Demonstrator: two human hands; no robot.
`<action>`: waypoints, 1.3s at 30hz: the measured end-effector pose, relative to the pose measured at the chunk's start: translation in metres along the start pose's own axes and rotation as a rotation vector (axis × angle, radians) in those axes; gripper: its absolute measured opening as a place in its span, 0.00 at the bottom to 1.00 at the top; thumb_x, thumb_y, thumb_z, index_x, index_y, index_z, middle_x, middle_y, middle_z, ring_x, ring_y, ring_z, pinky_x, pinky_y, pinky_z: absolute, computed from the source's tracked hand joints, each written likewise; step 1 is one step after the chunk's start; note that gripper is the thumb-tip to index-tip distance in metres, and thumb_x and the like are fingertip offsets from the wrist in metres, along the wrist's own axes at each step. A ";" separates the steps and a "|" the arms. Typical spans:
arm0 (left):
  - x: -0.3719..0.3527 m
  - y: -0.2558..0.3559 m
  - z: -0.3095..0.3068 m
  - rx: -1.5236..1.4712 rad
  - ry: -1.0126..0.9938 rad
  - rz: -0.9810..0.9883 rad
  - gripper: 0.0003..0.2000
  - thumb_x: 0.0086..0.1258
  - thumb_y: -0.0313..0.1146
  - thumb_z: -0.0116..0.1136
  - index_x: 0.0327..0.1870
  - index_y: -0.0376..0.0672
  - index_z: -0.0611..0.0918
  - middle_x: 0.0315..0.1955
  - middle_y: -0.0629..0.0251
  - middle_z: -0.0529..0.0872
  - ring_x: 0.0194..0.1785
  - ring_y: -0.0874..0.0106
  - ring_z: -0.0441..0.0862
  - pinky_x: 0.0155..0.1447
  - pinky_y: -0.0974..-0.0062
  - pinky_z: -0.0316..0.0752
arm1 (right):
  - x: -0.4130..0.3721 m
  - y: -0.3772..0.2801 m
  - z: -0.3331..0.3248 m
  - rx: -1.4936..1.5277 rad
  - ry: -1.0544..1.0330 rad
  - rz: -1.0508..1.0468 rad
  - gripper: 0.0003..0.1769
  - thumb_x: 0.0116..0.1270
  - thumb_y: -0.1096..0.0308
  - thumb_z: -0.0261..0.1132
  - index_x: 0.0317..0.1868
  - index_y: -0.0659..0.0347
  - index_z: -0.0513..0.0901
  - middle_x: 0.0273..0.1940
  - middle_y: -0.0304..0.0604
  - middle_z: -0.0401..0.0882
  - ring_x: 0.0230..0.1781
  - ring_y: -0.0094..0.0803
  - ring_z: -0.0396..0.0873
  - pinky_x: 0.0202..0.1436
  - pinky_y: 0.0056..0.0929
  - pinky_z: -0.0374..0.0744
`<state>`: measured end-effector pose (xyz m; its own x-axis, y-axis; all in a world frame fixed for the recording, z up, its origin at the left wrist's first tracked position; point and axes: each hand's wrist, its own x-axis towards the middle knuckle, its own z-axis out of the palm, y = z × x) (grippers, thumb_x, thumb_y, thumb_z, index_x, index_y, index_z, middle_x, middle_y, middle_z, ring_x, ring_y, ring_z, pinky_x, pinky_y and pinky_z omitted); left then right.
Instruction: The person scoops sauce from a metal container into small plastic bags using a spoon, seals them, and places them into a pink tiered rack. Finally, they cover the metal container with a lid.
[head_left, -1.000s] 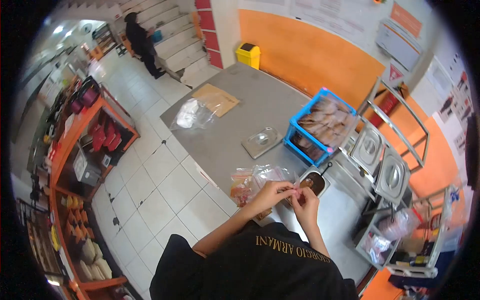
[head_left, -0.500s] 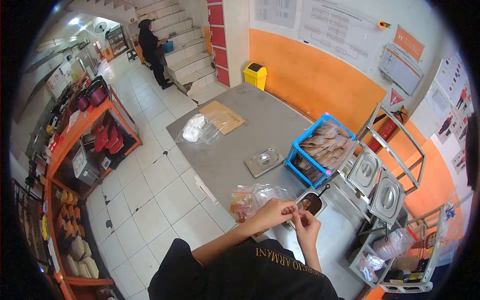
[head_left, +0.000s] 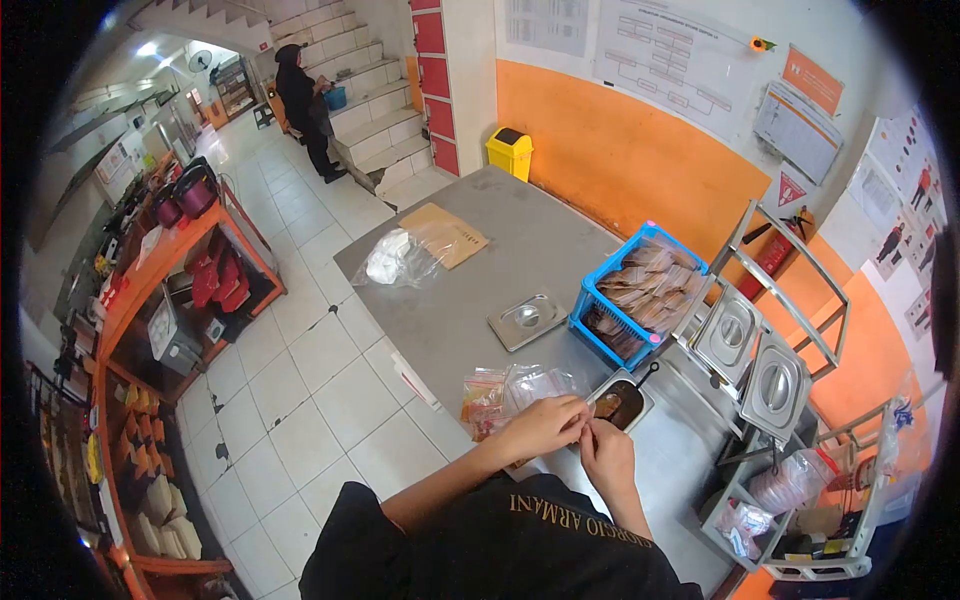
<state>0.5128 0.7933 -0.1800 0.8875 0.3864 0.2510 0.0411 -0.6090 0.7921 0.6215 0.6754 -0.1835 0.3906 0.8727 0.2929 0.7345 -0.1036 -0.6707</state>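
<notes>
My left hand [head_left: 548, 424] and my right hand [head_left: 607, 450] meet fingertip to fingertip above the near edge of the table. Both are closed in a pinch on what looks like a small clear plastic bag [head_left: 607, 405], mostly hidden by my fingers, with something brownish in it. Just beyond them sits a metal pan [head_left: 646, 404] of dark brown sauce, a black-handled ladle [head_left: 648, 374] leaning in it. Left of the pan lie empty clear bags [head_left: 535, 385] and small bags with reddish contents [head_left: 482, 395].
A blue basket [head_left: 612, 328] full of brown-filled packets stands behind the pan. Nearby are a loose steel lid [head_left: 528, 321], lidded pans [head_left: 775, 392] in a metal rack, a brown paper envelope [head_left: 440, 235] and a white bundle in plastic [head_left: 392, 258]. A person [head_left: 303, 110] stands by the stairs.
My hands have shifted slightly left and closer together, the right fingers now tighter against the left. The person at the stairs has moved their arms a little.
</notes>
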 end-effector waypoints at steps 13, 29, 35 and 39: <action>0.007 0.002 0.013 0.320 0.106 -0.059 0.07 0.57 0.33 0.53 0.26 0.38 0.77 0.26 0.57 0.80 0.28 0.55 0.78 0.33 0.60 0.73 | -0.004 0.001 -0.014 -0.232 0.149 0.261 0.10 0.58 0.66 0.60 0.22 0.62 0.75 0.22 0.53 0.75 0.22 0.51 0.76 0.26 0.43 0.73; 0.001 -0.022 0.027 -0.964 0.269 -0.514 0.20 0.66 0.29 0.58 0.58 0.39 0.68 0.30 0.68 0.80 0.34 0.79 0.76 0.39 0.80 0.73 | -0.003 0.000 -0.047 0.575 0.297 0.357 0.13 0.55 0.83 0.63 0.40 0.67 0.73 0.39 0.43 0.74 0.29 0.26 0.82 0.29 0.22 0.79; 0.005 -0.028 0.019 -0.510 0.195 -0.368 0.21 0.66 0.33 0.58 0.59 0.40 0.69 0.35 0.64 0.80 0.39 0.76 0.78 0.43 0.75 0.74 | -0.017 0.028 -0.034 0.413 0.197 0.294 0.16 0.49 0.83 0.69 0.41 0.68 0.82 0.47 0.42 0.64 0.27 0.25 0.81 0.27 0.21 0.82; 0.007 -0.024 0.012 0.300 -0.038 0.145 0.31 0.56 0.42 0.65 0.61 0.43 0.69 0.50 0.60 0.75 0.56 0.62 0.72 0.59 0.64 0.66 | -0.024 0.031 -0.020 0.256 0.108 0.290 0.21 0.45 0.82 0.71 0.44 0.66 0.82 0.48 0.43 0.64 0.28 0.27 0.81 0.27 0.21 0.82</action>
<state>0.5238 0.8025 -0.2042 0.9101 0.2587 0.3237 0.0421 -0.8348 0.5489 0.6460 0.6417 -0.1977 0.6277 0.7680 0.1273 0.4283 -0.2042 -0.8803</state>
